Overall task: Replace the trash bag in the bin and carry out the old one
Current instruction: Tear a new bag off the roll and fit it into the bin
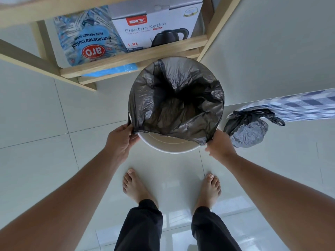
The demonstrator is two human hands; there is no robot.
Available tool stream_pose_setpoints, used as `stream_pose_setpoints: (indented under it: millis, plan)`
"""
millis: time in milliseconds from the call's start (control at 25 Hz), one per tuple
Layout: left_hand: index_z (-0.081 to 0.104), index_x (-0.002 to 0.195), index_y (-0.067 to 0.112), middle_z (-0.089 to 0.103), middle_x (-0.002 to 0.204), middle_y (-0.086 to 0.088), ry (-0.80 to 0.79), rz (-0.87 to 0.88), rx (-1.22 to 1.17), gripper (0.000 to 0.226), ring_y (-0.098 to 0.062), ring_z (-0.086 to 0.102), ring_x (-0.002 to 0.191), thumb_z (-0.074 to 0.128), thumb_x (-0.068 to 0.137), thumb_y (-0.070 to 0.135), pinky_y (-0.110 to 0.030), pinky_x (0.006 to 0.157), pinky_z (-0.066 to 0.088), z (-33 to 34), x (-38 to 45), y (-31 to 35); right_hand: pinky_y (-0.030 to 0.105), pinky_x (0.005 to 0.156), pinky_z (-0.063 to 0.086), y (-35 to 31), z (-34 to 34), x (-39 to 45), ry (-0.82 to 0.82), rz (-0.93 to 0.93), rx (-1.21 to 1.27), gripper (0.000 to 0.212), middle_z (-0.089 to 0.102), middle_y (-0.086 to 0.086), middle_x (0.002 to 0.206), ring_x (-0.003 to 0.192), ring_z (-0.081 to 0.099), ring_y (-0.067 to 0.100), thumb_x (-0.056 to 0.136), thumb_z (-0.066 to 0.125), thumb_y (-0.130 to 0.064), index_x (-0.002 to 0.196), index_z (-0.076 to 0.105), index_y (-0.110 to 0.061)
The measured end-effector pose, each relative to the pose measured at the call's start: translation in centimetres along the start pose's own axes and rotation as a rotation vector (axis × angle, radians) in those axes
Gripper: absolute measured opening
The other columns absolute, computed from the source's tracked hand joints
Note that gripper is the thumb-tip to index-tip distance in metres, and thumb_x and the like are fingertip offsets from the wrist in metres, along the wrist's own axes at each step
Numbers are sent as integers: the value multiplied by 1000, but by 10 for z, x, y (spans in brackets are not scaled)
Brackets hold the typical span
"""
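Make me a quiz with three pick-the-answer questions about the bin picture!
1. Where is the tied-up old bag?
A. inside the bin
B. on the floor right of the bin
C. on the shelf

2. What colour is the new bag in the bin?
A. black
B. blue
C. white

3. Is the new bag fitted all round the rim?
A. yes, all round
B. not at the near edge
C. it is outside the bin

Answers: 1 B, it lies on the tiles beside the bin. 2 A, its plastic is dark. 3 B, the left hand and right hand hold the near edge, with bare rim showing.
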State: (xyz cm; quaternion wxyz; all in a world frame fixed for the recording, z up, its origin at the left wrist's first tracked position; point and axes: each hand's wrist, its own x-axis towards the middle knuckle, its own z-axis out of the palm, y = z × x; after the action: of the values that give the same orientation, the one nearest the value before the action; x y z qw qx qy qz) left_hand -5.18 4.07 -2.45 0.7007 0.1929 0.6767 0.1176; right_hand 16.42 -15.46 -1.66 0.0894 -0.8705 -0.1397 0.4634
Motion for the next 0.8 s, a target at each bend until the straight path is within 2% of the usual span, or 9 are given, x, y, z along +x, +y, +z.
stream_pose_setpoints:
  millis: [80, 160, 240, 320, 400, 480, 560, 680, 800]
  plan:
    - [64, 91, 0, 67, 89, -17, -1, -64, -2, 19, -22, 63, 77, 46, 97, -3, -31, 61, 63, -6, 7, -6, 40, 58, 56, 2, 0, 2, 32, -47, -203, 10, 63, 13, 69, 68, 64, 36, 73, 57, -6, 68, 51, -12]
    - [64, 96, 2, 68, 91, -16, -8, -84, 44, 25, -22, 63, 75, 40, 97, -5, -31, 62, 63, -12, 12, -10, 29, 55, 45, 4, 6, 7, -5, -63, -262, 26, 54, 7, 62, 68, 59, 34, 74, 59, -3, 58, 42, -15]
    - [64, 106, 1, 66, 100, -20, -38, -68, 22, 26, -22, 61, 79, 41, 95, -5, -37, 80, 58, -12, 14, -14, 28, 59, 43, 6, 17, 12, -41, -8, -249, 25, 59, 9, 70, 73, 59, 31, 76, 62, -3, 62, 45, -13]
    - [65, 103, 1, 66, 91, -18, -62, -23, -9, 24, -20, 59, 73, 43, 93, -4, -41, 83, 54, -5, 6, -18, 33, 71, 49, 13, 26, 12, -12, 70, -192, 10, 67, 15, 92, 88, 64, 32, 80, 63, -6, 80, 53, -9]
    - [61, 87, 11, 62, 66, -8, 21, 183, 310, 22, -17, 53, 53, 42, 94, 2, -33, 60, 51, 2, -2, -18, 38, 79, 49, 19, 29, 6, 84, 74, -207, 11, 66, 18, 101, 99, 64, 37, 84, 55, -7, 94, 58, -4]
    - [54, 91, 15, 58, 64, -5, 108, 477, 783, 19, -20, 48, 52, 37, 93, 6, -29, 51, 38, 1, -3, -18, 36, 74, 44, 21, 30, 3, 147, -28, -279, 10, 67, 22, 97, 96, 63, 39, 85, 50, -6, 89, 58, -2]
    - [50, 95, 14, 56, 68, -2, 136, 601, 935, 17, -21, 50, 58, 35, 92, 5, -31, 50, 34, -1, -7, -16, 35, 70, 40, 15, 33, 6, 169, -80, -279, 9, 67, 24, 95, 92, 62, 40, 84, 49, -5, 84, 57, -3]
    - [55, 97, 15, 62, 75, 1, 253, 479, 703, 19, -17, 60, 66, 39, 94, 6, -29, 55, 50, 2, -6, -16, 35, 72, 42, -1, 43, 23, 215, -35, -267, 20, 67, 26, 105, 98, 63, 41, 88, 48, -3, 100, 63, 5]
    - [62, 90, 15, 67, 84, -2, 258, 173, 31, 16, -13, 63, 71, 49, 99, 14, -28, 66, 58, 13, -1, -13, 37, 85, 47, -20, 43, 38, 224, 28, -263, 26, 63, 24, 116, 110, 60, 40, 92, 46, -3, 112, 60, 5]
